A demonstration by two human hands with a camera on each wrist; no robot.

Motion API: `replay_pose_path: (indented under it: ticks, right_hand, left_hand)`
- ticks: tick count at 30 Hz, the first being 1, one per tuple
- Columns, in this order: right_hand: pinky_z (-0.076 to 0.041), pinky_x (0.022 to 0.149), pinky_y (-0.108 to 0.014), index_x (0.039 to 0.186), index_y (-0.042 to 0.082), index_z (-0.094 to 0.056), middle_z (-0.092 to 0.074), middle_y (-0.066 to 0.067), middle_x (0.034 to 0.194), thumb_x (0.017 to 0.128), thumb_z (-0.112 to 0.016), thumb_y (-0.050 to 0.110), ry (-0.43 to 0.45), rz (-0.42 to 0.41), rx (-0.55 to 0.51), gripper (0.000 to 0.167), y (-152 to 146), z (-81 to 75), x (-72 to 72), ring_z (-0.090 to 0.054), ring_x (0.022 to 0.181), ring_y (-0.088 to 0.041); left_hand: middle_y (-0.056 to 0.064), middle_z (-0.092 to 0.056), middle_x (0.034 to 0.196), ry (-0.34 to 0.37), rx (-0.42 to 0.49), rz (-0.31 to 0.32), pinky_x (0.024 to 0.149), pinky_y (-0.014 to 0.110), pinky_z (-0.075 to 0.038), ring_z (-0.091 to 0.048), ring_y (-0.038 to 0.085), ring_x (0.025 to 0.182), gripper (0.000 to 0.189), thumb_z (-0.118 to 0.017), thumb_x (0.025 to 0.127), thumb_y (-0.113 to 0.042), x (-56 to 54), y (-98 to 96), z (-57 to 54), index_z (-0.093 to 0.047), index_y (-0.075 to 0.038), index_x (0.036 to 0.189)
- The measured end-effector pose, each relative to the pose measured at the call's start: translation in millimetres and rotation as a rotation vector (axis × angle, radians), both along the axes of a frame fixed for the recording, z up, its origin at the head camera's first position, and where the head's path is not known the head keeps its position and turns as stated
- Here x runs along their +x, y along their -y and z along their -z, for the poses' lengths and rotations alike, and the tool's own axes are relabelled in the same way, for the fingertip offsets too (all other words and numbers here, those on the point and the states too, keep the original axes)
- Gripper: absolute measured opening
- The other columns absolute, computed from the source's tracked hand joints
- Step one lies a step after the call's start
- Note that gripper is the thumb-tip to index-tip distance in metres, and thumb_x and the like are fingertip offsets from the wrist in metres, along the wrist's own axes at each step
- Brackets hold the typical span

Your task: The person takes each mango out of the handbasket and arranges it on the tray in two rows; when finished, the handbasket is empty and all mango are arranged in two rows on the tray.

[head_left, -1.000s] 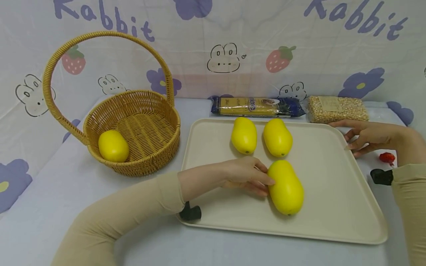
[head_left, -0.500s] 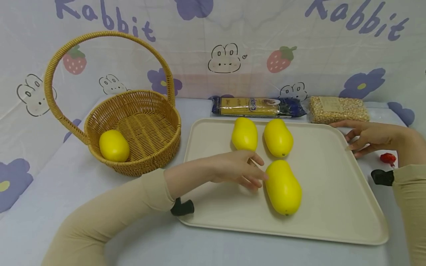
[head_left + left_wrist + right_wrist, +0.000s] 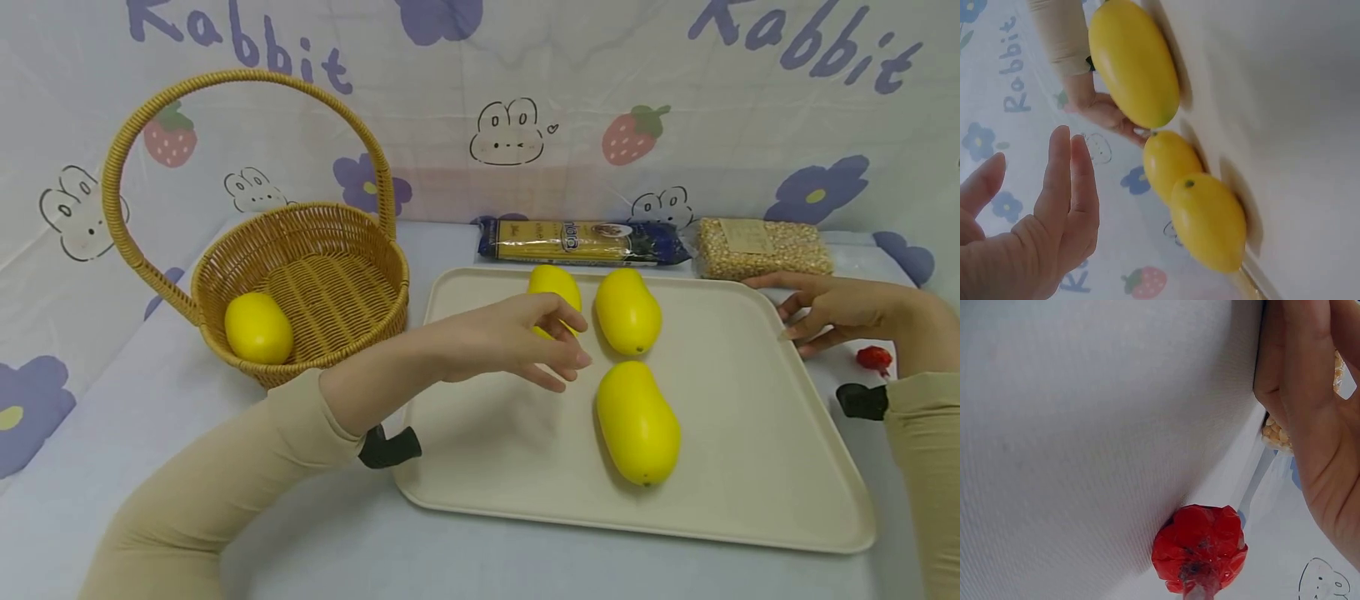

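Observation:
My left hand point(image 3: 517, 337) hovers over the left part of the beige tray point(image 3: 480, 467), fingers loosely spread and holding nothing. Behind it, a yellow mango-like fruit point(image 3: 555, 279) is partly hidden in the head view. Another such fruit point(image 3: 628, 312) lies beside that one. Closer to the front rests a larger, elongated yellow fruit point(image 3: 639, 425); the left wrist view shows this large fruit point(image 3: 1135, 62) apart from my fingers point(image 3: 1054, 181). At the tray's far right corner, my right hand point(image 3: 840, 312) rests with its fingertips against the rim.
A wicker basket point(image 3: 397, 312) with a tall handle stands left, holding one yellow fruit point(image 3: 258, 327). Behind the tray lie a pasta packet point(image 3: 577, 242) and a bag of pale kernels point(image 3: 765, 247). A red wrapped item point(image 3: 1200, 547) sits by my right wrist.
My left hand has let go of the large yellow fruit, lifted, and moved left and back across the tray. The fruit stays on the tray. My right hand has not moved.

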State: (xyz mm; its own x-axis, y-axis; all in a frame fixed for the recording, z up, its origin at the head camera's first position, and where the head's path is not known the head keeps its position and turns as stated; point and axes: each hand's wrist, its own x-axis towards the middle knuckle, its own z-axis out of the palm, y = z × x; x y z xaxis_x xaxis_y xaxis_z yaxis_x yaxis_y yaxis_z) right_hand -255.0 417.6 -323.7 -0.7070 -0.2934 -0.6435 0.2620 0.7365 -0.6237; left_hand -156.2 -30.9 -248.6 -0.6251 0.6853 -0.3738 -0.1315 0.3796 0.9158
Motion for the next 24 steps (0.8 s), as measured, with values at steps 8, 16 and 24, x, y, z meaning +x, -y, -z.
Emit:
replay_pose_path:
  ticks: [8,16,24]
  right_hand:
    - [-0.062,0.081,-0.031,0.144,0.046,-0.026,-0.048,-0.007,0.113,0.088,-0.070,0.009,0.003,0.011,0.000,0.080,2,-0.9,0.3,-0.059,0.090,-0.016]
    - [-0.062,0.083,-0.033,0.147,0.043,-0.026,-0.046,-0.011,0.117,0.086,-0.071,0.007,0.011,0.024,0.004,0.084,0,1.0,-0.1,-0.059,0.091,-0.019]
    - [-0.062,0.083,-0.033,0.147,0.045,-0.025,-0.045,-0.010,0.112,0.088,-0.070,0.009,0.007,0.021,0.011,0.083,-1,1.7,-1.1,-0.058,0.090,-0.018]
  left_hand:
    - [0.010,-0.053,0.126,-0.110,-0.017,-0.052,0.090,0.029,-0.060,-0.067,0.026,0.110,0.044,-0.064,0.095,-0.015,-1.9,19.9,-20.2,-0.046,-0.009,0.135]
    - [0.011,-0.051,0.129,-0.213,0.004,-0.082,0.094,0.033,-0.059,-0.064,0.026,0.115,0.046,-0.062,0.097,-0.018,-3.3,41.5,-39.7,-0.044,-0.009,0.137]
    - [0.008,-0.049,0.134,-0.341,-0.013,-0.145,0.097,0.033,-0.058,-0.064,0.022,0.115,0.045,-0.062,0.097,-0.025,-3.2,74.1,-56.1,-0.045,-0.011,0.136]
